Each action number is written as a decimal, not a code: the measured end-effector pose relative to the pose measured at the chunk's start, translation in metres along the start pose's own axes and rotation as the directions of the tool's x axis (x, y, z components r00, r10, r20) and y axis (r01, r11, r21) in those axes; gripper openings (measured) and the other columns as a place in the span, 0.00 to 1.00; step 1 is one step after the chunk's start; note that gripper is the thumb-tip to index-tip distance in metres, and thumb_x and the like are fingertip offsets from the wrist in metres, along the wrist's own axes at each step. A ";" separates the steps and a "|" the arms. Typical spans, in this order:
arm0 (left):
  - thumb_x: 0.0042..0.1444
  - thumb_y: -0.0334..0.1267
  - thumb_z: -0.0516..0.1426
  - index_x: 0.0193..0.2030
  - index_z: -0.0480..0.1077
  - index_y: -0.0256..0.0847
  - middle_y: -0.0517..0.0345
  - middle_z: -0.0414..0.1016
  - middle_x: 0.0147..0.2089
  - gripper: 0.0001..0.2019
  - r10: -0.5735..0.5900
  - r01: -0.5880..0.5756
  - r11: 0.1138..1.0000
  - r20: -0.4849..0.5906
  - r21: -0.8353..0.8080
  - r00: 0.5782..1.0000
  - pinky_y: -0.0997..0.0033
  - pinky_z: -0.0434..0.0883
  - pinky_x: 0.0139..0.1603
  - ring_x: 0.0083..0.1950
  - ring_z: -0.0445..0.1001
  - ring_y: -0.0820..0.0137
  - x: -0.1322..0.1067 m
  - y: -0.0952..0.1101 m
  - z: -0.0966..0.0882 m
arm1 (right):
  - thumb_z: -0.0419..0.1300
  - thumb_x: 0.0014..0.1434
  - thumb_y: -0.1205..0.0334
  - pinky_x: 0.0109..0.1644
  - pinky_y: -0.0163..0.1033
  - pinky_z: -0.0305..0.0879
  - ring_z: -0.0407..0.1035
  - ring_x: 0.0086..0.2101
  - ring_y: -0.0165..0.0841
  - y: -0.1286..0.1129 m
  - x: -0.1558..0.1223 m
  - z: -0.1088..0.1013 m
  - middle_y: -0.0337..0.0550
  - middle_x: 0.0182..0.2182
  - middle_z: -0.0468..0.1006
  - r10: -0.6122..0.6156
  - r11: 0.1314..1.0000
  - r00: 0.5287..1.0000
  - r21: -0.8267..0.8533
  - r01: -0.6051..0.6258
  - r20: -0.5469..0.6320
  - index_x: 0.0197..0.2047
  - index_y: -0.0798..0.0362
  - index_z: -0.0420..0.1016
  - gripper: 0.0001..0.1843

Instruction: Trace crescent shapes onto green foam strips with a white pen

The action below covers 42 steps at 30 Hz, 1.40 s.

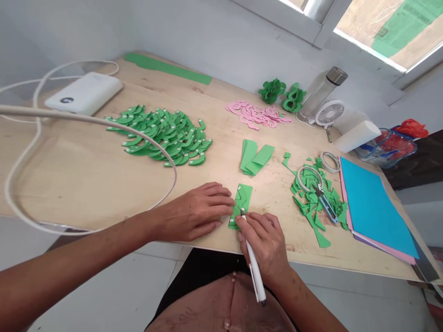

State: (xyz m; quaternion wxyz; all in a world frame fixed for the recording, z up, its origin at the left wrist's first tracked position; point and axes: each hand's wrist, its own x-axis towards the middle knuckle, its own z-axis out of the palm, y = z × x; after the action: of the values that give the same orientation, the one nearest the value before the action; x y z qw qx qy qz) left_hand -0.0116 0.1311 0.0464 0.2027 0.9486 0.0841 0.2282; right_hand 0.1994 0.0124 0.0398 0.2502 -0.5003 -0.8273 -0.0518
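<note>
My right hand (268, 244) grips a white pen (255, 272), its tip down on a green paper strip (245, 193) near the table's front edge. Wavy dark lines and small white patches show on that strip. Flat on the wood, my left hand (199, 210) has its fingers stretched out, fingertips at the strip's left edge. Just beyond lie several blank green strips (254, 157). To the left is a heap of curved green paper pieces (166, 136) with white ends.
Green scraps (313, 203) lie right, with blue-handled snips (327, 207) and tape rolls (330, 162). Coloured sheets (377, 207) cover the right end. Pink cutouts (256, 115), a bottle (320, 94) and a fan (328, 113) stand behind. A white cable (138, 132) loops from a power bank (85, 92).
</note>
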 end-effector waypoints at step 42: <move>0.61 0.53 0.59 0.65 0.65 0.51 0.49 0.63 0.71 0.27 0.144 -0.177 0.975 0.223 0.133 0.964 0.46 0.50 0.73 0.71 0.60 0.51 -0.015 -0.019 -0.006 | 0.56 0.65 0.72 0.50 0.46 0.65 0.76 0.47 0.37 0.001 0.000 -0.002 0.47 0.41 0.84 0.017 1.000 1.000 0.015 -0.018 0.020 0.53 0.56 0.74 0.15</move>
State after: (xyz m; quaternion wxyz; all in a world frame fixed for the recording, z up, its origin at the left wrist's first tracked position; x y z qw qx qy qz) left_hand -0.0286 0.1464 0.0377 0.1185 0.9838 0.0019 0.1346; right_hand 0.2008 0.0123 0.0418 0.2461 -0.5062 -0.8257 -0.0385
